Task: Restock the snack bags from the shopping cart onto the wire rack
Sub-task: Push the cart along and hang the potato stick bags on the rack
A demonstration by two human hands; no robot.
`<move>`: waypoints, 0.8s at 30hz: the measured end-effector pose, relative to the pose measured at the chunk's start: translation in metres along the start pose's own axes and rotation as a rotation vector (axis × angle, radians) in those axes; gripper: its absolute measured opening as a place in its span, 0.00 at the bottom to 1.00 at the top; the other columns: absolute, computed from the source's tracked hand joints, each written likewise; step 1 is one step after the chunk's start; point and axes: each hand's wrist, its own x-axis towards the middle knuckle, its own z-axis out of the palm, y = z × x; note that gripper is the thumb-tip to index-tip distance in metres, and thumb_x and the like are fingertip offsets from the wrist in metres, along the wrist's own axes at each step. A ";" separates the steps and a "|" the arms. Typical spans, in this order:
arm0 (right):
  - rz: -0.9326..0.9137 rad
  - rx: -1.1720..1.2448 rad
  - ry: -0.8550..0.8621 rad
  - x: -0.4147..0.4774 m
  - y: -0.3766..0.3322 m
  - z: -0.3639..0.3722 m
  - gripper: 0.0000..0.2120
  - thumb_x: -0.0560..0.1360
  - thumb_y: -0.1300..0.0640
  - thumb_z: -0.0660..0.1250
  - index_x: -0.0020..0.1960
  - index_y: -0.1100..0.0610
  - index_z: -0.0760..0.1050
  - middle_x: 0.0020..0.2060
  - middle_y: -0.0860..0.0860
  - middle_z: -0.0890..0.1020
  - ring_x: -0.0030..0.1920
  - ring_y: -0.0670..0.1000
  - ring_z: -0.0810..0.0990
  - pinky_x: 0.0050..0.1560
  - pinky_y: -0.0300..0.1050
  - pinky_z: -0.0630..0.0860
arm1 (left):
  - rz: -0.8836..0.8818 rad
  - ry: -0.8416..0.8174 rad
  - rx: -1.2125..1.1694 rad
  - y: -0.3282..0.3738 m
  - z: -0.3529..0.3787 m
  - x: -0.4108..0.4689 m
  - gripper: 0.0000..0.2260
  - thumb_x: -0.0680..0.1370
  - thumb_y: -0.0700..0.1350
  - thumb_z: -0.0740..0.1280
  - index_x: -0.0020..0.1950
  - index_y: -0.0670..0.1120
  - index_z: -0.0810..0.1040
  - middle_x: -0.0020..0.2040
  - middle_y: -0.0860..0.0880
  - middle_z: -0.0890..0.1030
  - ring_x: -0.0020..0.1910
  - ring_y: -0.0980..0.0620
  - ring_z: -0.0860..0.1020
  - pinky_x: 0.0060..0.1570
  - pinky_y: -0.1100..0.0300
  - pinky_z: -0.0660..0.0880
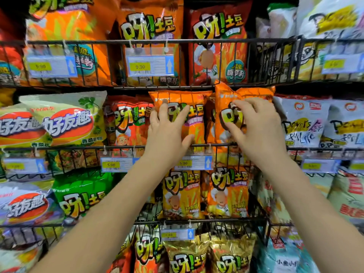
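Orange snack bags with yellow-green lettering sit behind black wire rack.

Left hand touches orange bag; right hand pinches neighbouring bag.

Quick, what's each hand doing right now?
Left hand: open, fingers flat against the left orange bag.
Right hand: fingers curled, gripping the right orange bag.

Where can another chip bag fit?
Maybe the dark gap between the red chip bag and the white-yellow bag in the top black wire basket. The middle row, where the left hand presses and the right hand grips orange foil bags, looks packed.
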 end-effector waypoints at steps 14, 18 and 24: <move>-0.015 -0.125 -0.185 0.013 0.011 0.030 0.33 0.80 0.36 0.62 0.81 0.48 0.62 0.79 0.60 0.63 0.80 0.65 0.56 0.79 0.66 0.52 | -0.017 -0.086 -0.084 -0.002 0.008 0.029 0.35 0.79 0.60 0.68 0.82 0.65 0.53 0.84 0.44 0.40 0.82 0.35 0.38 0.75 0.36 0.62; -0.039 -0.173 -0.158 0.004 0.008 0.031 0.33 0.79 0.36 0.64 0.80 0.49 0.64 0.77 0.60 0.67 0.79 0.65 0.60 0.77 0.70 0.52 | -0.049 -0.075 -0.110 -0.004 0.007 0.023 0.35 0.78 0.59 0.70 0.81 0.64 0.58 0.83 0.43 0.44 0.82 0.34 0.43 0.74 0.37 0.63; -0.010 -0.115 -0.160 0.005 0.007 0.030 0.34 0.79 0.37 0.65 0.81 0.48 0.63 0.78 0.60 0.65 0.80 0.64 0.57 0.78 0.69 0.50 | -0.050 -0.072 -0.095 0.001 0.005 0.021 0.35 0.78 0.60 0.71 0.82 0.63 0.58 0.83 0.43 0.47 0.82 0.33 0.42 0.73 0.34 0.64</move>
